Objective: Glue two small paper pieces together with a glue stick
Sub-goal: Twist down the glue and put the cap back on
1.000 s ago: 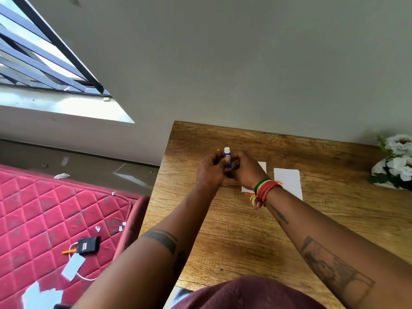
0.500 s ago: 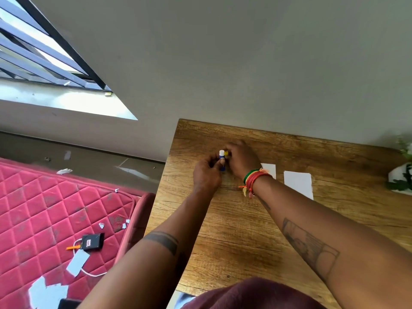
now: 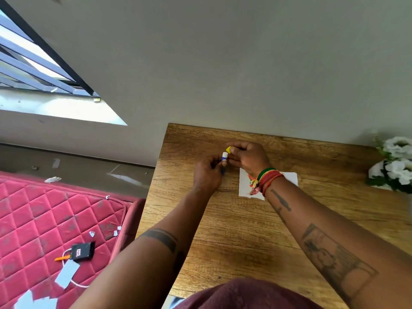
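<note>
My left hand grips a blue glue stick with its white tip bare and pointing up. Just to its right, my right hand pinches the yellow cap, which is off the stick and a little above it. Both hands hover over the far part of the wooden table. Two white paper pieces lie on the table under my right wrist: one to the left of the wrist, the other mostly hidden behind it.
A white flower arrangement stands at the table's right edge. A grey wall runs behind the table. Left of the table lies a red quilted mattress with a black device, a cable and paper scraps on it.
The yellow cap has come off the glue stick and now sits in my right hand, apart from the stick. Both hands stayed close together over the far table.
</note>
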The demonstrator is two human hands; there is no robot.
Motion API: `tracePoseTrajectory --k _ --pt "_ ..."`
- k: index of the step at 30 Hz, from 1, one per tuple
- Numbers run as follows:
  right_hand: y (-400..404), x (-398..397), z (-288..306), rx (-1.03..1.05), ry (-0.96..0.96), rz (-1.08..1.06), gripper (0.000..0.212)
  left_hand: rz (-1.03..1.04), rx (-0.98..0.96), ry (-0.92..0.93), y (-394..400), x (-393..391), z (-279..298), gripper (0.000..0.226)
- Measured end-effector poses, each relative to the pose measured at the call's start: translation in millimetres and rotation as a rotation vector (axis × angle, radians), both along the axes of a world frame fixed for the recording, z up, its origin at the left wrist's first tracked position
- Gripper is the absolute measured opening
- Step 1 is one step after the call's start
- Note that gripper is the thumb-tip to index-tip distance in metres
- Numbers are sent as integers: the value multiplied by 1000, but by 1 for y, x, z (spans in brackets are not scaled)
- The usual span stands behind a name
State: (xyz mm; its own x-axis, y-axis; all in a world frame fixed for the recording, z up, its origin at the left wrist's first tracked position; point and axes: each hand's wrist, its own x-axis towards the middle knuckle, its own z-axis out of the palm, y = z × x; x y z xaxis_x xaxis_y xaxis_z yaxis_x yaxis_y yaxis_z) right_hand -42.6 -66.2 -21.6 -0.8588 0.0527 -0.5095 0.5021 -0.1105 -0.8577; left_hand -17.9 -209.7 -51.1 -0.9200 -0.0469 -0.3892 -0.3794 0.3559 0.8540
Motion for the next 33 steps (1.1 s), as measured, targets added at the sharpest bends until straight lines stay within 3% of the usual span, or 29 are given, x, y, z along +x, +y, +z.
tracePoseTrajectory --k 7,14,19,22,26,33 --pt "8 10 8 187 135 108 23 -22 -14 34 6 5 10 12" --pt "17 28 20 529 299 192 23 -12 47 25 14 11 26 10" --pt "29 52 21 726 403 515 72 43 179 -27 19 19 38 13" --pt "32 65 16 801 432 550 92 36 219 -33 24 25 42 12" --pt "38 75 16 838 475 458 81 12 278 -40 35 35 47 16" --pt "50 89 21 864 502 462 85 -31 296 -24 41 48 54 15"
